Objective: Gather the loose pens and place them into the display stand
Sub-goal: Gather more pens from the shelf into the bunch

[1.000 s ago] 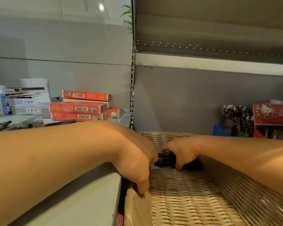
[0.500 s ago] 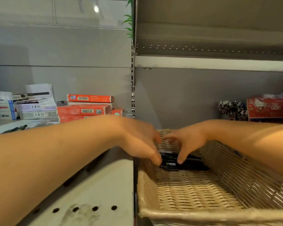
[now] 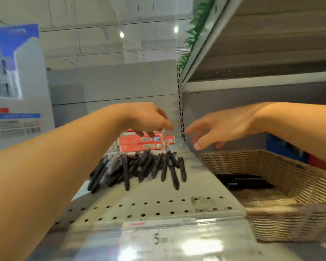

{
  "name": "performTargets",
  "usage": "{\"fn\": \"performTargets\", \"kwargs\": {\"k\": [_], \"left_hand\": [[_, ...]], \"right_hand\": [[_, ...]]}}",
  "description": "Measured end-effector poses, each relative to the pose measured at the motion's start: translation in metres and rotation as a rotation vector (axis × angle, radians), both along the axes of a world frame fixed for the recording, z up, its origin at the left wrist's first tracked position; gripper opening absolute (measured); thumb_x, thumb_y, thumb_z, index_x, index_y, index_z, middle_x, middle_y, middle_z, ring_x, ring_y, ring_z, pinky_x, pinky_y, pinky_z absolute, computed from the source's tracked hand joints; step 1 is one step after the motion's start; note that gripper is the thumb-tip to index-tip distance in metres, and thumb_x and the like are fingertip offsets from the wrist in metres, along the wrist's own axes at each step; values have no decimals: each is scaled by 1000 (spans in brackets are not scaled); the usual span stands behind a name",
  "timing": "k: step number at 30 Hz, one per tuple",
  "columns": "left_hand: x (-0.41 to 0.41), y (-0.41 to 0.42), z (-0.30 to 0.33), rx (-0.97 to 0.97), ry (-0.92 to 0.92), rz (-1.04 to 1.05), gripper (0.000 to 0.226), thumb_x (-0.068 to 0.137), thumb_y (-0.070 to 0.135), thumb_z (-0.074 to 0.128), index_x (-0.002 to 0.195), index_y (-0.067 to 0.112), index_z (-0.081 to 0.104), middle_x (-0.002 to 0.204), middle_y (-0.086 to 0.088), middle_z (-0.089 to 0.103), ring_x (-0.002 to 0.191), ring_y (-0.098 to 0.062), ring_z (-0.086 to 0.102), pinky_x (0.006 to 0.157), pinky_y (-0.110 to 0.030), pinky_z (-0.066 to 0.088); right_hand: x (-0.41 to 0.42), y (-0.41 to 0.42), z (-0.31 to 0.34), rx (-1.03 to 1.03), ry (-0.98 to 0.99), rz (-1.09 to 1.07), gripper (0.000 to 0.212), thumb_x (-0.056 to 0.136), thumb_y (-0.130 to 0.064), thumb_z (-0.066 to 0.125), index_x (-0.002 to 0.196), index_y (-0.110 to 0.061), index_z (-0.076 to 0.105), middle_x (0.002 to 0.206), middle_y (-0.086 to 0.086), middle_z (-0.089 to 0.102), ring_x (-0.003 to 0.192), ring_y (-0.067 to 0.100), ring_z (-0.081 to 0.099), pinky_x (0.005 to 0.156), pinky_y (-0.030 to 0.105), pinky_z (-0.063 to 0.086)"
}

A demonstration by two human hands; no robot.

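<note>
A heap of dark pens (image 3: 139,168) lies loose on the perforated grey shelf (image 3: 158,206), most with their long axes running front to back, fanned slightly so the near ends spread toward the shelf edge. They look slim, black and blurred. A few more black pens (image 3: 243,182) lie crosswise, left to right, on the floor of the wicker basket (image 3: 290,185) just beside the shelf. Above the heap the left hand (image 3: 147,119) hovers, fingers loosely bent, holding nothing. The right hand (image 3: 218,129) hangs over the basket's back corner, fingers spread and empty. Red boxes (image 3: 141,143) sit stacked behind the heap.
</note>
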State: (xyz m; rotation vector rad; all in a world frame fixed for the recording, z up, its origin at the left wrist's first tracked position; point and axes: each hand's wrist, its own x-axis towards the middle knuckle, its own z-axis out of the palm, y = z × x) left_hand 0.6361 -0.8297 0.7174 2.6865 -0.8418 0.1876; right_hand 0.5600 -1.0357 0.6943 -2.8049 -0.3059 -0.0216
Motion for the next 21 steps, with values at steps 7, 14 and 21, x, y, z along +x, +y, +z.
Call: {"fn": "performTargets", "kwargs": {"k": [7,14,21], "left_hand": [[24,109,-17,432,-102,312,29,93,37,62,99,9,65,82,-4,69,74,-21,70,76,-37,60],[52,173,-40,403,72,423,32,97,41,56,106,10,57,94,-8,65,71,-22,71,64,-30,62],[70,184,-56,287,280,339,33,99,30,43,107,5,63,95,-15,71,59,-23,68,51,-25,58]], "right_hand": [[4,85,-3,-7,-53,40,55,91,-45,70,142,-43,49,122,-19,65,105,6,66,89,30,58],[31,167,7,122,-131,85,45,93,-40,68,136,-40,53,119,-11,64,92,9,70,74,27,57],[75,231,8,325,-204,58,34,91,-43,70,123,-35,62,104,-9,70,79,5,74,77,31,62]]}}
